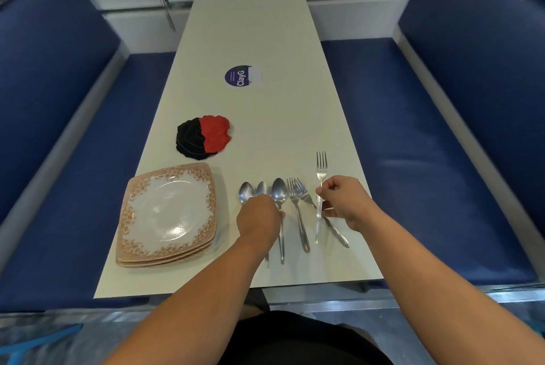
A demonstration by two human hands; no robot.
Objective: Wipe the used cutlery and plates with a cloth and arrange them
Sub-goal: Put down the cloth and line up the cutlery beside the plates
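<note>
While one fork (321, 167) is being pinched by its neck between thumb and forefinger of the right hand (345, 202) at centre right of the frame, it is apparently being lined up beside the two forks (298, 211) lying just left of it, so that a tidy row is being formed. The left hand (258, 217) is being held over the handles of the three spoons (278, 193) at lower centre. Its fingers are being hidden, so a grip cannot be told, while the stacked plates (168, 211) and the cloth (203, 136) are lying untouched at left on the worktop (265, 40).
</note>
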